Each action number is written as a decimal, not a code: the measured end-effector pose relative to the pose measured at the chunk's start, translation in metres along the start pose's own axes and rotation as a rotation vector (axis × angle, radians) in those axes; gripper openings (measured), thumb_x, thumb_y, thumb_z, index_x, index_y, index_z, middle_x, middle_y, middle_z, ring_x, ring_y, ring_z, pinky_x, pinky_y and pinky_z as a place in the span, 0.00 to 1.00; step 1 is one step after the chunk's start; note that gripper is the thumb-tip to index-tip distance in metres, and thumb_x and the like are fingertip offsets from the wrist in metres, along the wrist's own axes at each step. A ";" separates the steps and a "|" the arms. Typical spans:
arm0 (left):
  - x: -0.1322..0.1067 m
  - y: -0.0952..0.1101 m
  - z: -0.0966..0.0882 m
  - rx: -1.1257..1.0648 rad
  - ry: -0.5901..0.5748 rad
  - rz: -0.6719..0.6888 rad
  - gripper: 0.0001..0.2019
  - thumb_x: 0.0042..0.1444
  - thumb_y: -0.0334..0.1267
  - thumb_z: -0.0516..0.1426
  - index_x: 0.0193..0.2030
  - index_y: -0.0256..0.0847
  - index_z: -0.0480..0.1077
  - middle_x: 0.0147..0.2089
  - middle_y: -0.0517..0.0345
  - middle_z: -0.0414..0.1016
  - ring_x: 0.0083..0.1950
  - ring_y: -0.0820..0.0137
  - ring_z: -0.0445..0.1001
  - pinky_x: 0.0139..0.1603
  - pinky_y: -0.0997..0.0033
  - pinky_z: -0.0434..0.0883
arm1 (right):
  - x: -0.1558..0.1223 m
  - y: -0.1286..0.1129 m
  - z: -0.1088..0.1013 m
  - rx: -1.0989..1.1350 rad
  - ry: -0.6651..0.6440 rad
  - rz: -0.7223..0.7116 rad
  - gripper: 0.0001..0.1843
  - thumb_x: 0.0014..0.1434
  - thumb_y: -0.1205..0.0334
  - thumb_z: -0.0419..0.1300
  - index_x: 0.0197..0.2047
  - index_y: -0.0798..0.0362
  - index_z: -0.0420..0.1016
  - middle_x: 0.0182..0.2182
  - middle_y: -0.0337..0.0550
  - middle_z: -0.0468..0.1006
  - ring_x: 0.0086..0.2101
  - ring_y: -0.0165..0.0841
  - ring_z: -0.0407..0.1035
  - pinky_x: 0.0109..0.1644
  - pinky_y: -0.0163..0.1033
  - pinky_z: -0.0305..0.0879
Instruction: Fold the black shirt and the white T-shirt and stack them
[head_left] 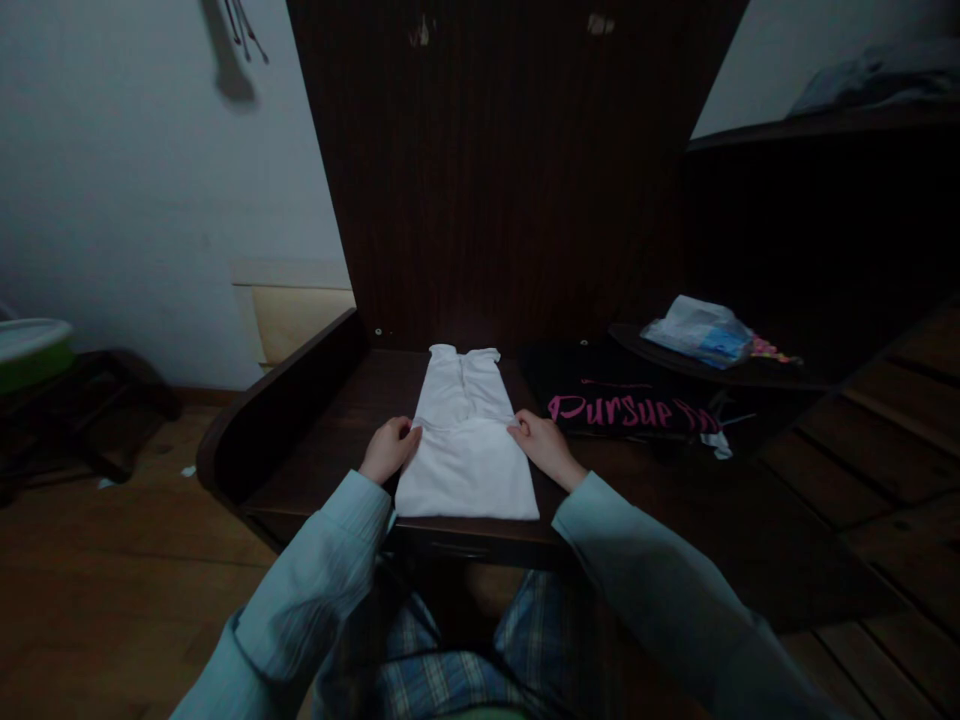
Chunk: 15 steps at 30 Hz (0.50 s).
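Note:
A white garment point(468, 475), folded into a long narrow shape, lies flat on the dark wooden desk point(300, 465) in front of me. Its narrower end points to the back, and a crease crosses it about halfway along. At the left end of that crease, my left hand point(390, 447) pinches the garment's edge between thumb and fingers. Opposite it, my right hand point(546, 445) grips the right edge in the same way. What kind of garment it is cannot be made out for sure.
Right of the garment lies folded black cloth point(622, 405) with pink lettering. Above it, a plastic packet point(701, 330) rests on a rounded shelf point(795, 373). A raised side panel point(255, 400) bounds the desk's left, and a tall dark panel point(517, 180) its back. A green basin point(34, 365) stands far left.

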<state>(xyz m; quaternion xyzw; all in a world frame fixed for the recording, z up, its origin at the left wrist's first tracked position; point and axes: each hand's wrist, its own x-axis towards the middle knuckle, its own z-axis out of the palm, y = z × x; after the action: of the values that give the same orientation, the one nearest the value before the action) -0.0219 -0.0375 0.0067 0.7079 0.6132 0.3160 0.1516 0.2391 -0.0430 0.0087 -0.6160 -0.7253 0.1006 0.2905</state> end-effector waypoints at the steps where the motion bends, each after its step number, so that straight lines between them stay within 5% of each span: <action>1: 0.001 0.000 0.002 -0.018 0.035 0.002 0.11 0.52 0.42 0.49 0.25 0.40 0.65 0.25 0.59 0.67 0.29 0.70 0.67 0.32 0.73 0.63 | 0.003 0.001 0.003 -0.008 0.018 0.002 0.04 0.53 0.63 0.53 0.29 0.53 0.67 0.19 0.36 0.68 0.23 0.29 0.63 0.26 0.31 0.51; 6: 0.008 -0.006 0.017 -0.228 0.122 -0.053 0.11 0.51 0.40 0.49 0.37 0.37 0.66 0.30 0.58 0.71 0.33 0.70 0.70 0.35 0.72 0.65 | 0.009 0.002 0.016 -0.113 0.009 0.066 0.04 0.55 0.64 0.52 0.34 0.54 0.67 0.22 0.40 0.72 0.26 0.31 0.66 0.28 0.32 0.53; 10: 0.010 -0.009 0.021 -0.370 0.082 -0.039 0.26 0.49 0.36 0.52 0.56 0.34 0.58 0.40 0.53 0.74 0.40 0.69 0.72 0.44 0.70 0.67 | 0.009 0.003 0.021 -0.151 -0.010 0.102 0.04 0.54 0.63 0.53 0.33 0.53 0.67 0.25 0.42 0.73 0.27 0.33 0.68 0.28 0.32 0.53; 15: 0.012 -0.006 0.020 -0.354 0.022 0.078 0.19 0.49 0.32 0.49 0.48 0.32 0.68 0.49 0.49 0.72 0.50 0.67 0.70 0.53 0.68 0.63 | 0.009 0.002 0.020 -0.019 0.086 0.094 0.06 0.55 0.65 0.50 0.36 0.54 0.66 0.21 0.39 0.71 0.25 0.31 0.67 0.28 0.32 0.54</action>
<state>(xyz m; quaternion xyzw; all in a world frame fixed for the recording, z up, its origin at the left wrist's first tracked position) -0.0134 -0.0213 -0.0084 0.6898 0.5219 0.4323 0.2549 0.2292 -0.0296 -0.0063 -0.6559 -0.6833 0.0806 0.3105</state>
